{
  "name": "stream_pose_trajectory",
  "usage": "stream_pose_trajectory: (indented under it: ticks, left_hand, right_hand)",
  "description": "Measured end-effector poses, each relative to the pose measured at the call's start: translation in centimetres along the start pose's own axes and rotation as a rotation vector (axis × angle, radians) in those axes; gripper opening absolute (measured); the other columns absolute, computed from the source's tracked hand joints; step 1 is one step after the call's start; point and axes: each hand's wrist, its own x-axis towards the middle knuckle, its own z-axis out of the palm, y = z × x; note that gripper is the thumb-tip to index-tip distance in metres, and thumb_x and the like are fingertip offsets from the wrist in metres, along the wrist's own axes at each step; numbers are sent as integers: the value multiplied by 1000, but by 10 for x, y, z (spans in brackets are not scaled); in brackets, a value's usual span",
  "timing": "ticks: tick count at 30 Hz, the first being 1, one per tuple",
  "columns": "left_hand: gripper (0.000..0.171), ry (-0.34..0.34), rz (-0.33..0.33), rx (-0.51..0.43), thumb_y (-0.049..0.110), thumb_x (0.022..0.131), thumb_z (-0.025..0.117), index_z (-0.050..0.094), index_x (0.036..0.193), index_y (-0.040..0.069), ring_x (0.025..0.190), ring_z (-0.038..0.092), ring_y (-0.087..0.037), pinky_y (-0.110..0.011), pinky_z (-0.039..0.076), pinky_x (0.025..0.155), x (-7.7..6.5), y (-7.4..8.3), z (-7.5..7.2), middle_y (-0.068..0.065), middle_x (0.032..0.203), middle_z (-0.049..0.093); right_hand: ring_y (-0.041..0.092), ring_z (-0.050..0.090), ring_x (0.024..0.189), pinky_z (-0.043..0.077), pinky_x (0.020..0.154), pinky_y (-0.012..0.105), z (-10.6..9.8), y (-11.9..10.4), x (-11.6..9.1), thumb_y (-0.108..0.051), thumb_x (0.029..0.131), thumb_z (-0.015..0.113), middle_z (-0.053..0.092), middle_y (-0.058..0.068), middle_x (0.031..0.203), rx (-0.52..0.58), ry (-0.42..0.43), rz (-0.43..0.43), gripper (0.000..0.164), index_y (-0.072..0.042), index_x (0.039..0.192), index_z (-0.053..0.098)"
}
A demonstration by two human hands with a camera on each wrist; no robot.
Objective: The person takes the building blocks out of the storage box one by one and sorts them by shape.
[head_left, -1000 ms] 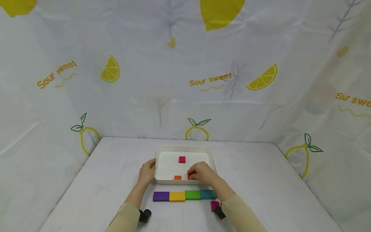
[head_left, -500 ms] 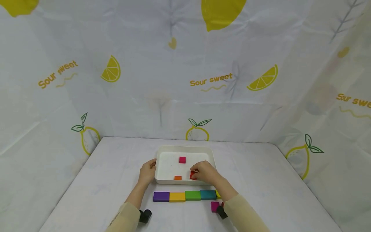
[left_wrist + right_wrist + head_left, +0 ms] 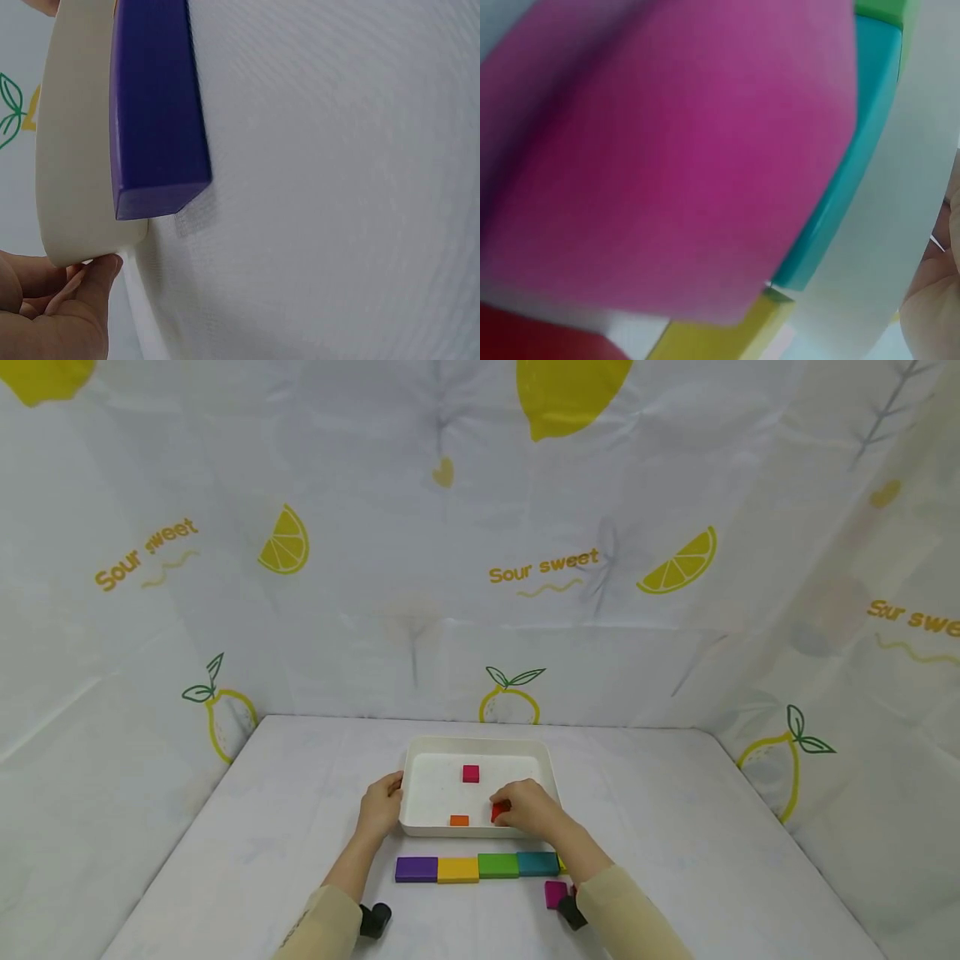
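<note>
A shallow white tray [image 3: 431, 831] stands on the table, its front wall toward me. My left hand [image 3: 381, 807] grips the tray's left side; in the left wrist view its thumb and fingers [image 3: 96, 281] meet the tray's corner. Inside the tray at the front right, my right hand [image 3: 531, 806] pinches a red block [image 3: 498, 811], partly covered by the fingers. An orange block [image 3: 459, 820] lies by the front wall, and a crimson block [image 3: 470, 773] sits farther back. In the right wrist view, only part of the right hand [image 3: 934, 277] shows, at the right edge.
Before the tray, purple [image 3: 416, 869], amber [image 3: 457, 870], green [image 3: 498, 865] and teal [image 3: 537, 863] blocks lie end to end. A yellow block [image 3: 720, 337], a magenta block [image 3: 555, 894] and a red block [image 3: 540, 337] lie near the right forearm. A lemon-print cloth hangs behind.
My right hand has shifted slightly to the right along the tray's front with the red block. The left hand stays on the tray's side.
</note>
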Motion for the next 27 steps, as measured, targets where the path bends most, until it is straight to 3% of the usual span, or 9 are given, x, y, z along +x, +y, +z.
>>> stream_pose_trajectory:
  ticks: [11, 16, 27]
  left_hand:
    - [42, 5, -4, -10, 1, 100, 44, 47, 141, -7, 133, 53, -42, -51, 48, 110, 3, -2, 1, -27, 139, 57]
    - [42, 1, -5, -12, 1, 100, 44, 47, 141, -6, 133, 53, -42, -51, 47, 110, 2, -2, 0, -27, 139, 56]
    - [42, 6, -4, -13, 1, 100, 44, 48, 141, -7, 132, 53, -41, -51, 47, 111, 3, -2, 0, -27, 139, 57]
  right_hand:
    - [15, 63, 89, 62, 85, 33, -25, 0, -21, -13, 83, 77, 75, 3, 101, -1, 74, 8, 34, -5, 116, 73]
    - [13, 64, 89, 62, 87, 36, -36, 1, -35, -12, 83, 77, 75, -1, 97, 34, 101, -4, 33, -6, 116, 73]
    - [15, 66, 95, 62, 86, 35, -40, -5, -70, -12, 83, 77, 74, 0, 104, 36, 16, -65, 33, -5, 116, 72]
